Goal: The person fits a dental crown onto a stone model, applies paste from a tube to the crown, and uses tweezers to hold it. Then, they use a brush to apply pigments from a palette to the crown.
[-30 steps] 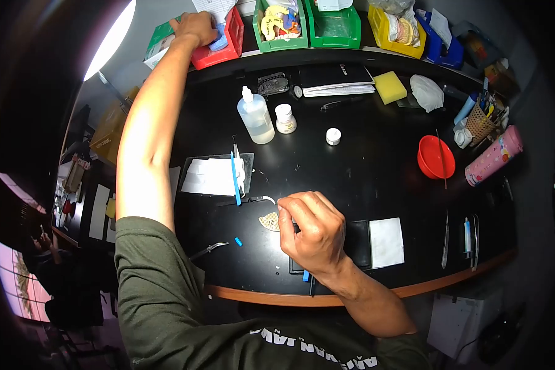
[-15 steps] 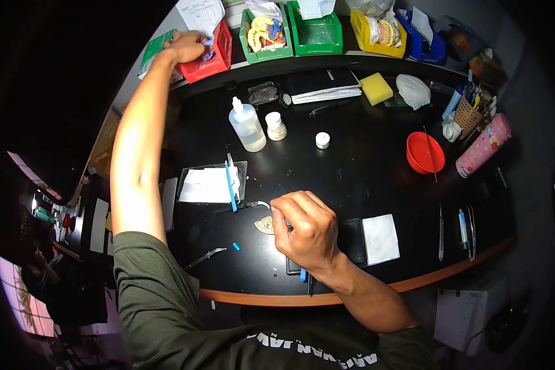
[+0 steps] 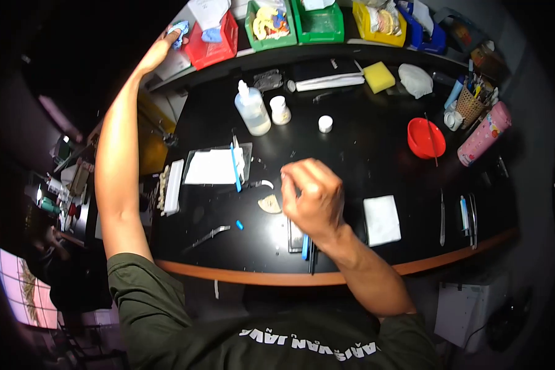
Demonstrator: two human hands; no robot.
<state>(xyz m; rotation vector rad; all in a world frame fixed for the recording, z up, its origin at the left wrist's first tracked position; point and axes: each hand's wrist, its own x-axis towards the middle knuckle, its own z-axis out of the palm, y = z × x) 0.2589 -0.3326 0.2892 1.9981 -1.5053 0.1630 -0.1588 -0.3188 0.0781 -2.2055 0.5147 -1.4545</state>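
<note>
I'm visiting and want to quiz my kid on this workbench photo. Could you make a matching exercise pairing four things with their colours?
Things:
1. bowl
2. sponge
3. tall bottle with the drinking cap
4. table edge

Colours:
a. yellow
b. orange-brown
c. red
d. pink

Pairs: 1-c, 2-a, 3-d, 4-b

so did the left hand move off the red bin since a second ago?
Yes. The left hand was resting on the red bin; it now sits just left of it, holding something blue, clear of the bin's rim.
</note>
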